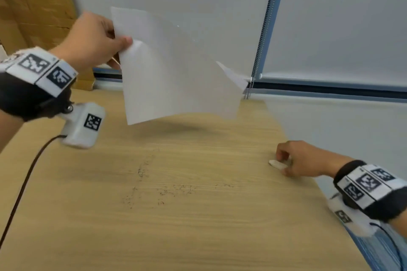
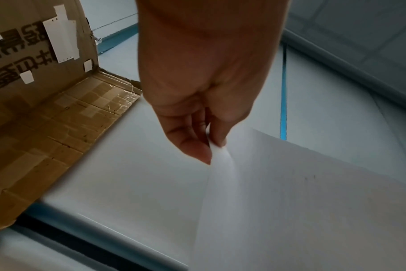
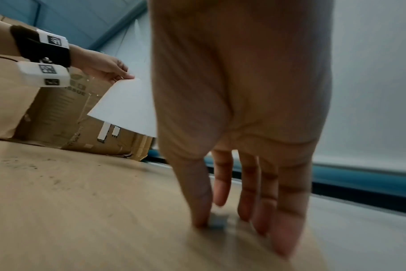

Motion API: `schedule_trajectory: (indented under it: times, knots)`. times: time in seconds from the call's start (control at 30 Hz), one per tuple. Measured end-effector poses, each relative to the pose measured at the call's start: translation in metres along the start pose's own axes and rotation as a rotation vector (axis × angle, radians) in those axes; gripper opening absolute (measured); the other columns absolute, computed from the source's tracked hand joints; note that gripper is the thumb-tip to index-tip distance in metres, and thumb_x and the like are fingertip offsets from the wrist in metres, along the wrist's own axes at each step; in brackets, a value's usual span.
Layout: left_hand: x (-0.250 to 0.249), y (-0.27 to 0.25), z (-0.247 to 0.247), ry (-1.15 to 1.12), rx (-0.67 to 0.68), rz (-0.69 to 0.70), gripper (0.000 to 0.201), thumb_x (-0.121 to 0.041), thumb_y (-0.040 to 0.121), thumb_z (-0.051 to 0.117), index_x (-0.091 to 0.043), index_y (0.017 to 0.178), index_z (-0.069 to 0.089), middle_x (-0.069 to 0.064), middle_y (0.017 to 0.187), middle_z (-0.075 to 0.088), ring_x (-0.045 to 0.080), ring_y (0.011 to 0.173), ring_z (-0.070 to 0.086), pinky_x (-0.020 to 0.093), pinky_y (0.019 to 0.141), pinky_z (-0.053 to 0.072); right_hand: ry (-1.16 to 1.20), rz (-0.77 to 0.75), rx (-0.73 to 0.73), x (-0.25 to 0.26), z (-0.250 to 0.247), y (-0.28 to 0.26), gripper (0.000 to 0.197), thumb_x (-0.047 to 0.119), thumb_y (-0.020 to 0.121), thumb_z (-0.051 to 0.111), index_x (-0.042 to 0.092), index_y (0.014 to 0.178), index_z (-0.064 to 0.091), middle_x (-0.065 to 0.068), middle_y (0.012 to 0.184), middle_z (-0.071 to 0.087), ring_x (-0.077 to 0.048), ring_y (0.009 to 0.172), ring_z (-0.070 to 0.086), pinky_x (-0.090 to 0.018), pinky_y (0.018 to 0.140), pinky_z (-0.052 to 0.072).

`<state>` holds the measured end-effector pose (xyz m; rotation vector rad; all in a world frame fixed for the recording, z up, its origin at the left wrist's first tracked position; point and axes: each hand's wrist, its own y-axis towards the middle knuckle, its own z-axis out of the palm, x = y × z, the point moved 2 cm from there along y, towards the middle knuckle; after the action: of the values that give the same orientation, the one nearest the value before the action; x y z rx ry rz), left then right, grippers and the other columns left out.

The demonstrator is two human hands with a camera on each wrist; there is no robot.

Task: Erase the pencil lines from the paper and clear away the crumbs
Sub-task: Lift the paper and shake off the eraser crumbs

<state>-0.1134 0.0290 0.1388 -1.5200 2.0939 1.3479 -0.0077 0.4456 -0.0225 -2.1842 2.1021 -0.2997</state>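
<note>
A white sheet of paper hangs in the air above the far part of the wooden table. My left hand pinches its left edge between thumb and fingers; the pinch shows close up in the left wrist view, where the paper carries a few faint specks. Dark eraser crumbs lie scattered on the table's middle. At the table's right edge my right hand rests low, thumb and fingers around a small white eraser, which looks blurred in the right wrist view.
A large cardboard box stands at the far left, close behind my left hand. White roller blinds with a bead chain close off the back. A black cable runs along the table's left side. The table edge drops off just right of my right hand.
</note>
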Motion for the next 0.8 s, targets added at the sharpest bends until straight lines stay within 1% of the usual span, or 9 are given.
schedule_trajectory:
  times: [0.13,0.23,0.37,0.4,0.5,0.57,0.63,0.7,0.8]
  knots:
    - [-0.001,0.032,0.022,0.053,0.059,-0.093,0.016,-0.019,0.096,0.060,-0.004,0.101,0.063,0.010,0.079,0.064,0.000,0.037,0.057,0.010,0.038,0.045,0.089,-0.056,-0.079,0.006,0.000,-0.006,0.012,0.021,0.082,0.070,0.026,0.082,0.059,0.009,0.083,0.060,-0.010,0.076,0.058,-0.016,0.064,0.046]
    - [0.011,0.052,0.051,0.114,0.118,-0.157,0.019,-0.016,0.095,0.062,0.004,0.097,0.063,0.019,0.084,0.065,0.005,0.033,0.056,0.015,0.036,0.047,0.193,-0.153,-0.196,0.028,-0.030,-0.010,0.012,0.021,0.078,0.075,0.023,0.082,0.064,0.013,0.078,0.061,0.000,0.070,0.057,-0.011,0.063,0.044]
    - [0.024,0.066,0.098,0.194,0.206,-0.190,0.029,-0.016,0.094,0.064,0.013,0.094,0.065,0.021,0.077,0.062,0.028,0.056,0.059,0.040,0.069,0.059,0.279,-0.262,-0.427,0.064,-0.090,0.011,0.011,0.020,0.079,0.074,0.021,0.080,0.063,0.013,0.077,0.061,0.002,0.067,0.054,-0.008,0.059,0.039]
    - [0.028,0.068,0.109,0.195,0.219,-0.189,0.027,-0.015,0.094,0.064,0.012,0.090,0.065,0.021,0.077,0.062,0.028,0.060,0.059,0.040,0.069,0.059,0.276,-0.249,-0.437,0.069,-0.098,0.026,0.009,0.021,0.080,0.073,0.020,0.082,0.064,0.010,0.080,0.062,-0.001,0.071,0.056,-0.011,0.061,0.040]
    - [0.044,0.070,0.142,0.218,0.262,-0.241,0.031,-0.016,0.095,0.063,-0.002,0.068,0.055,0.015,0.065,0.058,0.021,0.042,0.056,0.022,0.038,0.048,0.224,-0.175,-0.401,0.071,-0.095,0.080,0.010,0.023,0.083,0.068,0.014,0.086,0.066,0.002,0.089,0.065,-0.014,0.081,0.060,-0.028,0.072,0.050]
    - [0.056,0.072,0.160,0.249,0.304,-0.273,0.035,-0.017,0.095,0.061,-0.004,0.065,0.051,0.012,0.059,0.054,0.017,0.038,0.054,0.023,0.037,0.045,0.178,-0.104,-0.333,0.068,-0.079,0.115,0.003,0.016,0.084,0.065,0.015,0.083,0.063,-0.002,0.095,0.064,-0.020,0.089,0.061,-0.032,0.077,0.050]
    - [0.066,0.074,0.176,0.284,0.356,-0.295,0.029,-0.019,0.096,0.060,0.000,0.074,0.055,0.012,0.063,0.055,0.021,0.047,0.054,0.026,0.040,0.046,0.144,-0.026,-0.280,0.061,-0.062,0.143,0.007,0.011,0.084,0.061,0.018,0.080,0.060,-0.003,0.098,0.064,-0.023,0.094,0.060,-0.033,0.080,0.051]
    - [0.072,0.078,0.190,0.274,0.383,-0.310,0.020,-0.018,0.096,0.060,0.000,0.090,0.058,0.013,0.073,0.056,0.023,0.052,0.053,0.023,0.031,0.044,0.115,0.039,-0.254,0.055,-0.048,0.162,0.012,0.013,0.083,0.061,0.020,0.074,0.057,-0.004,0.099,0.065,-0.025,0.094,0.061,-0.037,0.084,0.053]
    - [0.083,0.082,0.203,0.297,0.402,-0.330,0.017,-0.018,0.097,0.058,-0.002,0.096,0.055,0.013,0.075,0.056,0.023,0.051,0.053,0.018,0.026,0.039,0.077,0.080,-0.205,0.047,-0.030,0.181,0.019,0.015,0.082,0.064,0.023,0.068,0.055,-0.005,0.097,0.067,-0.026,0.092,0.063,-0.037,0.082,0.054]
